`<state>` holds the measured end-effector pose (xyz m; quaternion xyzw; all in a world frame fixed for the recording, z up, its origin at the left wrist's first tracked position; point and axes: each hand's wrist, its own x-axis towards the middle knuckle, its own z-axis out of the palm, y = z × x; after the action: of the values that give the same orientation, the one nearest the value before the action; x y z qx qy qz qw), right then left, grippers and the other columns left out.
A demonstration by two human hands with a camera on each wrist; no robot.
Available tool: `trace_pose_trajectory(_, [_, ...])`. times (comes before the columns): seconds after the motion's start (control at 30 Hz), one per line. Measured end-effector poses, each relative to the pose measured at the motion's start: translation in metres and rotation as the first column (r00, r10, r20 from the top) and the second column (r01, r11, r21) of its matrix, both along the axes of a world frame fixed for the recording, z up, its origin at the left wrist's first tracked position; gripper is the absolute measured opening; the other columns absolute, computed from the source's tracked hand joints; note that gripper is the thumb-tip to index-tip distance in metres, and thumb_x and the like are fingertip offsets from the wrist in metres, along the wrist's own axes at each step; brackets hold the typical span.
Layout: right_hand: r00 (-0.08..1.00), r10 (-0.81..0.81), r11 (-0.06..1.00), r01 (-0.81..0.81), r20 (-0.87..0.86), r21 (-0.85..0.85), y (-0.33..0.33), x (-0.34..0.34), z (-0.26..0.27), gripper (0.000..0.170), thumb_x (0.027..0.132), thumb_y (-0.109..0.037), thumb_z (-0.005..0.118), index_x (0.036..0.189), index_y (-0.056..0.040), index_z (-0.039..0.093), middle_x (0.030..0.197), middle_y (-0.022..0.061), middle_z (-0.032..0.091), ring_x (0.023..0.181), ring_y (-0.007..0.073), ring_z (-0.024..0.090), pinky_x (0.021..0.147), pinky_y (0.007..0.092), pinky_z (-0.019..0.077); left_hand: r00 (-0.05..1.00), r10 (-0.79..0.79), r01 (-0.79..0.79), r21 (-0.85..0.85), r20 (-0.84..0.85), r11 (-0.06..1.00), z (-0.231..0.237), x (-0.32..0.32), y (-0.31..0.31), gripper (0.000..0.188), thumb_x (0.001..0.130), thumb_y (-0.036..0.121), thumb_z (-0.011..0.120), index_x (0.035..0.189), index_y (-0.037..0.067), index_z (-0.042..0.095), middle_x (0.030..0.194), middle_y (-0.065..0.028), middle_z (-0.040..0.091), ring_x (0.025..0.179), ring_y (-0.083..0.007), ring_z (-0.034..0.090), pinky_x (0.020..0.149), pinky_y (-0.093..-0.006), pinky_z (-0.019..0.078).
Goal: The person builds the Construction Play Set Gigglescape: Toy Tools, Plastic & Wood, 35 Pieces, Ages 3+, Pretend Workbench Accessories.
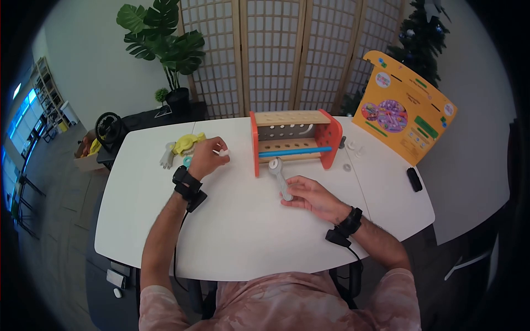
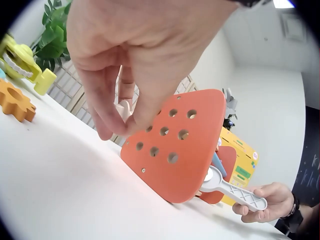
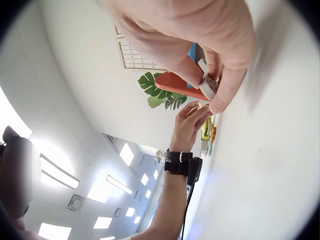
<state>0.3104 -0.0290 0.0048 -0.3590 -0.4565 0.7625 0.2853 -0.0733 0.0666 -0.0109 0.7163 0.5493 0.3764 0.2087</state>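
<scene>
My left hand (image 1: 206, 158) pinches a small whitish plastic piece (image 1: 223, 153) between thumb and fingers, over the table left of the wooden toy workbench. Most of that piece is hidden by the fingers in the left wrist view. Grey and ring-headed, a toy wrench (image 1: 280, 179) is gripped at its handle by my right hand (image 1: 313, 197); its head points at the bench's front left. The toy workbench (image 1: 292, 117) has red perforated end panels (image 2: 172, 145), a holed shelf and a blue bar (image 1: 295, 151).
Yellow toy pieces (image 1: 187, 143), a grey piece (image 1: 167, 156) and an orange gear (image 2: 17, 102) lie at the left. Small grey parts (image 1: 346, 167) sit right of the bench. A yellow carton (image 1: 406, 107) stands at the back right, near a black case (image 1: 414, 180).
</scene>
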Motion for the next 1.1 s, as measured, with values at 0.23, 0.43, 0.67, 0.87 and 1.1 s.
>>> trace_pose_trajectory(0.23, [1.0,-0.026,1.0,0.026,-0.017,-0.004,0.006,-0.007,0.0,0.03,0.114,-0.015,0.061,0.14,-0.0012,0.052,0.132,0.0128,0.065,0.126,0.022,0.069,0.117,0.0362,0.0566,0.998,-0.066,0.067,0.046,-0.023,0.997,-0.003,0.026,0.02,0.032,0.084,0.007,0.09,0.115,0.002,0.082,0.101,-0.0094,0.082,0.088,-0.015,0.078,0.083,-0.0294,0.065])
trace_pose_trajectory(0.43, [1.0,-0.029,1.0,0.029,-0.006,-0.007,0.008,-0.006,-0.004,0.031,0.114,-0.014,0.061,0.14,-0.0007,0.052,0.132,0.0129,0.065,0.126,0.0217,0.069,0.117,0.037,0.057,0.998,-0.023,0.022,-0.005,-0.067,1.0,-0.007,0.044,0.038,0.041,0.08,0.012,0.093,0.119,0.005,0.084,0.106,-0.0169,0.083,0.088,-0.0238,0.081,0.085,-0.0357,0.065])
trace_pose_trajectory(0.67, [0.999,-0.034,0.999,0.034,-0.023,0.001,0.009,-0.006,-0.006,0.031,0.114,-0.014,0.062,0.14,-0.0003,0.052,0.132,0.0132,0.065,0.126,0.0214,0.069,0.117,0.0382,0.0577,0.994,-0.026,0.03,0.034,-0.109,0.999,-0.006,0.055,0.043,0.041,0.079,0.016,0.095,0.116,0.003,0.084,0.105,-0.0181,0.083,0.087,-0.027,0.081,0.085,-0.0372,0.0643])
trace_pose_trajectory(0.87, [0.999,-0.044,0.999,0.044,-0.013,0.009,0.01,-0.007,-0.008,0.031,0.114,-0.014,0.062,0.14,-0.0001,0.052,0.132,0.0133,0.065,0.126,0.0208,0.069,0.116,0.0381,0.0579,0.996,-0.014,0.017,0.04,-0.091,0.999,-0.003,0.055,0.044,0.04,0.079,0.014,0.095,0.115,0.003,0.084,0.103,-0.0174,0.083,0.087,-0.0276,0.081,0.085,-0.0377,0.0641])
trace_pose_trajectory(1.1, [0.999,-0.032,0.999,0.033,-0.036,0.019,0.014,-0.01,-0.01,0.033,0.114,-0.014,0.062,0.142,0.0002,0.051,0.132,0.0139,0.066,0.126,0.021,0.068,0.117,0.0385,0.0574,0.992,-0.028,0.029,0.002,-0.122,1.0,-0.001,0.06,0.045,0.042,0.08,0.012,0.094,0.119,0.003,0.083,0.11,-0.0178,0.083,0.091,-0.0275,0.081,0.087,-0.0373,0.0644])
